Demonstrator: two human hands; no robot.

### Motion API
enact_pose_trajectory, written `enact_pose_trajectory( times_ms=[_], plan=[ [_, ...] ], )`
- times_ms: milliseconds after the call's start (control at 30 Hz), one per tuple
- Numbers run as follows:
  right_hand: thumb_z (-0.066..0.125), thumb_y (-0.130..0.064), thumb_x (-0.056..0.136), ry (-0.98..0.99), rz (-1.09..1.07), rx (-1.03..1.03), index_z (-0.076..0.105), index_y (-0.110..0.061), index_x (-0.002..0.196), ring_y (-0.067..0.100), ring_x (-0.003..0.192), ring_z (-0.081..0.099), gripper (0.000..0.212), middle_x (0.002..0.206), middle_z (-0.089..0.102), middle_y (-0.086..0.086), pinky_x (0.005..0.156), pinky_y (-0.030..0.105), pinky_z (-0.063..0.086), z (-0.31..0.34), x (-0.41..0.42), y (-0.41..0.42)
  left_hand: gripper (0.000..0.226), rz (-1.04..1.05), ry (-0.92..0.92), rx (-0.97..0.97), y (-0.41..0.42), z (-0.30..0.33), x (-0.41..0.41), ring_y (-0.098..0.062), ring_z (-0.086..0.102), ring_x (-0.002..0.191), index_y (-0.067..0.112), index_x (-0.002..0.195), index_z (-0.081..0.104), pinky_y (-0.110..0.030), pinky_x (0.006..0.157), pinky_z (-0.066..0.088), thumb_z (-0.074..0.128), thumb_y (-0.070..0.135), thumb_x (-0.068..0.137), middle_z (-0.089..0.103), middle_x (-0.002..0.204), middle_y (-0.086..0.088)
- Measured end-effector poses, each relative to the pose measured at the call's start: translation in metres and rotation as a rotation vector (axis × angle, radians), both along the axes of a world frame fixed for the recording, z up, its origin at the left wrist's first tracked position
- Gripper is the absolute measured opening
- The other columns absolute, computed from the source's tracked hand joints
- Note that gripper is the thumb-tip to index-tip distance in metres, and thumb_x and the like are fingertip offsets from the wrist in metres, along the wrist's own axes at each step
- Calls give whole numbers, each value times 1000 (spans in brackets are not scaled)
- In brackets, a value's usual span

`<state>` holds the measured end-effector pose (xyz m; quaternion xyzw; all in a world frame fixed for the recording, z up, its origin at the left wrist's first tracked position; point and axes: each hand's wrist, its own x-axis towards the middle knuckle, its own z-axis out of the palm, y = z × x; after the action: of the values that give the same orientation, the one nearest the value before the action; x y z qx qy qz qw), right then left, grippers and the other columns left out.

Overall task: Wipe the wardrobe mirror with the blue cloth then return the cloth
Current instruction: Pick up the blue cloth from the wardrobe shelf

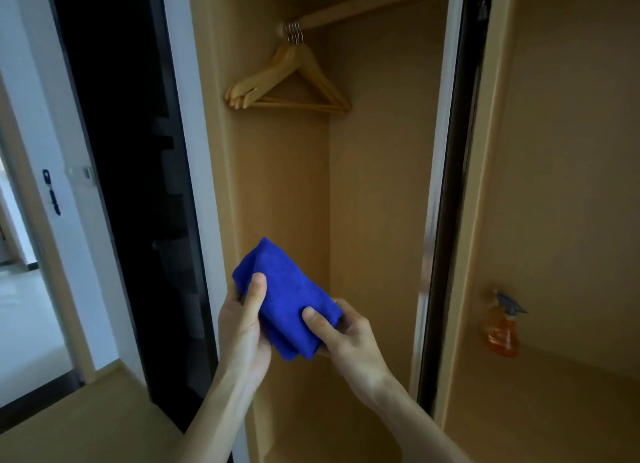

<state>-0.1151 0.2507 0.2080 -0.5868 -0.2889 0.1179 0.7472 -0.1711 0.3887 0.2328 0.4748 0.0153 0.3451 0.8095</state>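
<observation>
Blue cloth [289,300] is sitting folded between both hands, held out in front of the open wardrobe [381,192], and I am seeing it from the head view. I am watching the left hand [242,320] reaching up from the lower middle with its forearm angled toward the right; its thumb is lying flat along the cloth's left edge while its other fingers are curling behind the fabric. The right hand [341,334] is coming in from the lower right, its thumb pressing on the cloth's front near the right corner and its fingers wrapping underneath, so both hands are pinching the cloth. The cloth is looking deep blue, plush and folded into a thick pad, tilting up toward the left, with layered edges showing at its lower corner. Wooden hangers [287,81] are hanging from the rail [367,3] above. An orange spray bottle [504,324] is standing on a shelf to the right, well apart from the hands.
</observation>
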Motion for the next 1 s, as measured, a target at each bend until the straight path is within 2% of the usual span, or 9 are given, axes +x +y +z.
enact_pose_trajectory(
  times_ms=[67, 133, 233, 333, 467, 567, 700, 900, 1000],
  plan=[
    [81, -48, 81, -66, -29, -33, 68, -10, 109, 38, 103, 72, 48, 105, 75, 17, 91, 62, 57, 8, 16, 9, 101, -22, -5, -49, 7, 10, 21, -39, 67, 112, 4, 134, 57, -50, 89, 59, 84, 67, 61, 67, 124, -21],
    [79, -41, 89, -143, -49, -76, 68, -15, 112, 28, 102, 74, 37, 107, 76, 8, 90, 57, 60, 17, 34, 16, 97, -65, 8, -105, 17, 22, 40, -44, 65, 112, 2, 135, 56, -54, 88, 57, 75, 71, 69, 64, 124, -26],
    [72, -39, 97, -308, -128, -148, 66, -24, 117, 10, 104, 72, 26, 111, 75, -7, 89, 35, 62, 36, 61, 21, 77, -165, 36, -171, 33, 39, 70, -35, 68, 115, 13, 138, 58, -53, 85, 59, 51, 70, 86, 68, 130, -12],
    [65, -34, 101, -466, -245, -159, 62, -29, 117, 0, 104, 69, 16, 111, 71, -14, 82, 17, 57, 59, 81, 15, 73, -258, 45, -207, 48, 50, 97, -25, 71, 112, 19, 140, 57, -52, 88, 56, 43, 71, 91, 70, 130, -5],
    [61, -39, 104, -855, -528, -160, 63, -20, 125, -2, 111, 63, 29, 117, 66, -12, 87, 12, 53, 90, 102, 3, 69, -322, 17, -210, 54, 60, 126, -20, 74, 103, 18, 135, 64, -40, 76, 63, 39, 68, 94, 73, 124, -5],
    [57, -29, 103, -1128, -762, -122, 64, -9, 121, 7, 115, 62, 28, 119, 65, -1, 95, 18, 52, 121, 111, -6, 61, -405, -5, -231, 55, 64, 147, -21, 75, 101, 25, 138, 61, -36, 69, 63, 42, 65, 96, 73, 122, -7],
    [63, -9, 100, -1387, -1093, -100, 63, 4, 123, 24, 123, 59, 27, 126, 62, 17, 108, 29, 47, 163, 116, -24, 55, -560, -21, -249, 52, 70, 172, -24, 74, 105, 30, 138, 60, -39, 76, 63, 46, 62, 96, 72, 125, -9],
    [64, 0, 98, -1338, -1406, -162, 48, 9, 142, 29, 138, 47, 49, 144, 50, 23, 117, 39, 42, 177, 120, -41, 58, -741, 20, -233, 38, 89, 195, -20, 76, 93, 18, 107, 80, -36, 75, 63, 46, 63, 96, 76, 111, -7],
    [60, -8, 103, -1062, -1398, -170, 33, -1, 156, 14, 146, 40, 60, 156, 41, 6, 119, 25, 37, 160, 116, -39, 60, -868, 34, -208, 33, 98, 198, -20, 76, 96, 18, 105, 81, -34, 70, 63, 44, 64, 96, 76, 113, -7]
  ],
)
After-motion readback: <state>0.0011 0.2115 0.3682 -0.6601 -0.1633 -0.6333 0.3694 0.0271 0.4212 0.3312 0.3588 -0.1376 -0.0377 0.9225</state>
